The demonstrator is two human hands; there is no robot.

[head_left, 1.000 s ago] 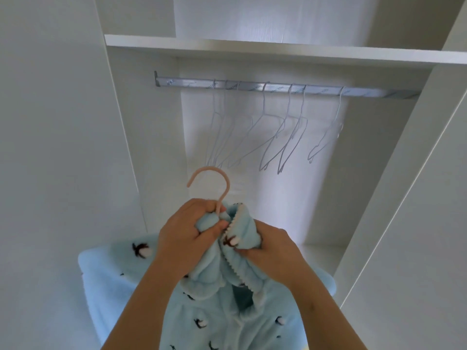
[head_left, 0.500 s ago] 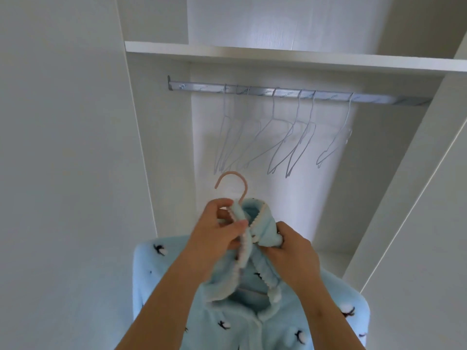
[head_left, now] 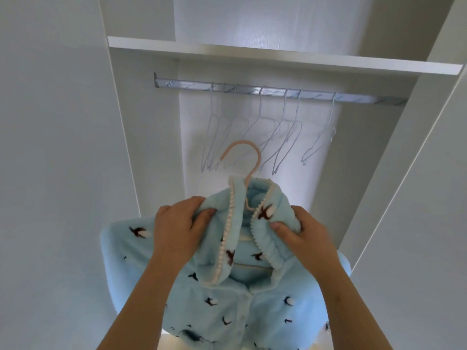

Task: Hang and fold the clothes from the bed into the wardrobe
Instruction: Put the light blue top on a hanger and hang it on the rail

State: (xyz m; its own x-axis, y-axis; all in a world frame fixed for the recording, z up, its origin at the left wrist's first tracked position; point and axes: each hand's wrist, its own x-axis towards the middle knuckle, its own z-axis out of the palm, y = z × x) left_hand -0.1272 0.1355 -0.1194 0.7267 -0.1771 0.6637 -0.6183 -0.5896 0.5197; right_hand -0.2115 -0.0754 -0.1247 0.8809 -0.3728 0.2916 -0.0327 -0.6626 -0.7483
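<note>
Head view: left hand [head_left: 177, 224] and right hand [head_left: 304, 234] each clutch the blue top [head_left: 227, 301] by its collar, below the wardrobe rail [head_left: 278, 93]; uneven tugging could slide it off its pink hanger [head_left: 243, 150].

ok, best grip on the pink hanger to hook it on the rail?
Likely the bare stem of the pink hanger, pinched from the right: its hook opens leftward and the stem stands clear above the collar of the blue fleece top.
</note>
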